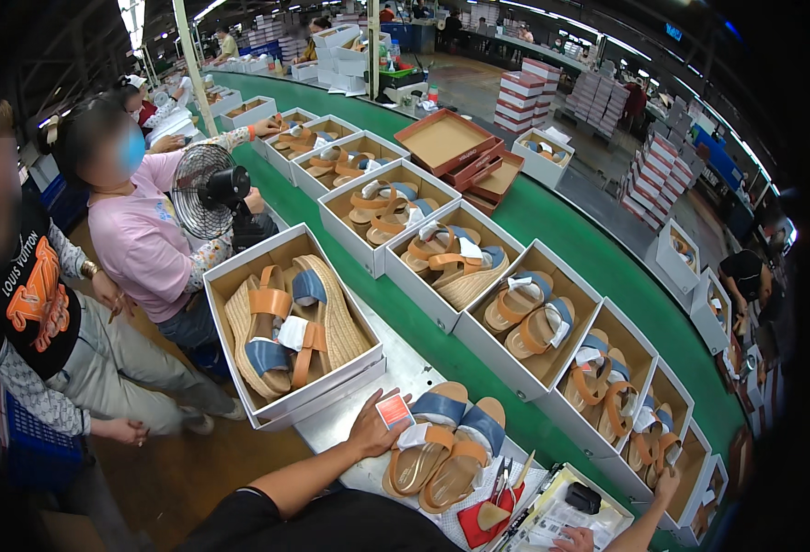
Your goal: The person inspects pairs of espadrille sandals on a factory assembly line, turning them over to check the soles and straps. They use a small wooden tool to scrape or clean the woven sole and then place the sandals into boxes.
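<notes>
My left hand point(374, 425) is closed around a small orange-and-white label point(394, 411), just left of a pair of sandals point(446, 446) on the metal worktop. These sandals have tan and blue straps, with white tissue tucked around the straps. My right hand point(575, 539) seems to be the one at the lower edge, over a shallow tray point(607, 524) with papers and a black object. It is mostly cut off, so its grip does not show. Beside the tray lie pliers point(501, 478) and a red piece point(489, 520). An open shoebox point(308, 396) holding wedge sandals point(285, 331) stands beyond my left hand.
A row of open shoeboxes point(534, 368) with sandals lines the green conveyor point(552, 207). Brown box lids point(446, 143) lie stacked on it. A fan point(207, 179) and co-workers point(138, 212) are at left. At right, another person's hand point(667, 483) touches a boxed sandal.
</notes>
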`<state>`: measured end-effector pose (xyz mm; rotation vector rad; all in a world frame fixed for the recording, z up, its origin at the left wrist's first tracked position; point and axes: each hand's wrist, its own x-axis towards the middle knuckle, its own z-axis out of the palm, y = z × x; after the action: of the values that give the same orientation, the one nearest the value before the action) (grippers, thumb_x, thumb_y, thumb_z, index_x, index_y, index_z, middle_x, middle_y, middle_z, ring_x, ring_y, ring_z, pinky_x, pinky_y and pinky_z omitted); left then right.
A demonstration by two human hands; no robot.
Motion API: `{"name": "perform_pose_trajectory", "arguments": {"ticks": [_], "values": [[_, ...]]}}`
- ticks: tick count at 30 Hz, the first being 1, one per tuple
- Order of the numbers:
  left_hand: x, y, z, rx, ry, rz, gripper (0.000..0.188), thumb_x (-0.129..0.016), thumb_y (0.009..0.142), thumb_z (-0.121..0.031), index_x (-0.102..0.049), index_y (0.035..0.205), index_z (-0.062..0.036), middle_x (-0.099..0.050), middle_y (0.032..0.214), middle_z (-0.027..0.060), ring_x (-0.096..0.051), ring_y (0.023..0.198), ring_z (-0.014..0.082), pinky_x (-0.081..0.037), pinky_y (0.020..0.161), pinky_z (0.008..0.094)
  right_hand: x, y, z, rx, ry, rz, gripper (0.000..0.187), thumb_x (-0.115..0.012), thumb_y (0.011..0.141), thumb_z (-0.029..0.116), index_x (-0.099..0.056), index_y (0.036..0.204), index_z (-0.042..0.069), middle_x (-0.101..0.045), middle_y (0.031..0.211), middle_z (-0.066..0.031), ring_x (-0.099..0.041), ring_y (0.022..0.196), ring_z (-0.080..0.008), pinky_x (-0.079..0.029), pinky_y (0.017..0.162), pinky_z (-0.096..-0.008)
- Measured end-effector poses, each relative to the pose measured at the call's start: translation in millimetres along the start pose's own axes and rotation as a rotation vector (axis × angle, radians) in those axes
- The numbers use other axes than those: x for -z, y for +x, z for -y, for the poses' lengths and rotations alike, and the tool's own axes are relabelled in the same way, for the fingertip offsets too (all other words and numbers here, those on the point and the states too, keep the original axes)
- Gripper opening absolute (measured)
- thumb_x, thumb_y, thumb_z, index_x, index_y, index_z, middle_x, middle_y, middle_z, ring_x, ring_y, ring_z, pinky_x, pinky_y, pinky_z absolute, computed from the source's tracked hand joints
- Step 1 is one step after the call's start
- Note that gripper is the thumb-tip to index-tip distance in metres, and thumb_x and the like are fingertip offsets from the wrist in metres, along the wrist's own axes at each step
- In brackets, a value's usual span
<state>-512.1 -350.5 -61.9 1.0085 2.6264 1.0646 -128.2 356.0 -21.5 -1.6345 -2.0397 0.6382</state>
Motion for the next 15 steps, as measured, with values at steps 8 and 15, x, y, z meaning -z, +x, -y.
{"name": "perform_pose_trajectory", "arguments": {"ticks": [8, 15], "values": [[-1.8, 0.1, -11.3, -0.017, 0.073, 0.039, 0.057, -0.041, 0.097, -0.043, -0.046, 0.142, -0.0094, -0.049, 0.145, 0.0075, -0.035, 0.141, 0.0278, -0.016, 0.12, 0.0465, 2.2, -39.5, 28.7, 0.233, -0.038, -0.119, 0.034, -0.057, 0.093, 0.023, -0.066, 0.114, -0.002, -0.067, 0.109, -0.0203, -0.062, 0.103, -0.033, -0.046, 0.093, -0.0393], [-1.5, 0.9, -6.2, 0.001, -0.013, -0.03, 0.054, -0.041, 0.098, -0.048, -0.058, 0.134, -0.0102, -0.052, 0.143, 0.0075, -0.036, 0.14, 0.0294, -0.016, 0.119, 0.0473, -36.0, -72.1, 79.6, 0.336, 0.132, 0.08, 0.025, -0.054, 0.094, 0.016, -0.064, 0.107, -0.004, -0.063, 0.09, -0.0079, -0.057, 0.083, -0.0166, -0.045, 0.078, -0.0304]]}}
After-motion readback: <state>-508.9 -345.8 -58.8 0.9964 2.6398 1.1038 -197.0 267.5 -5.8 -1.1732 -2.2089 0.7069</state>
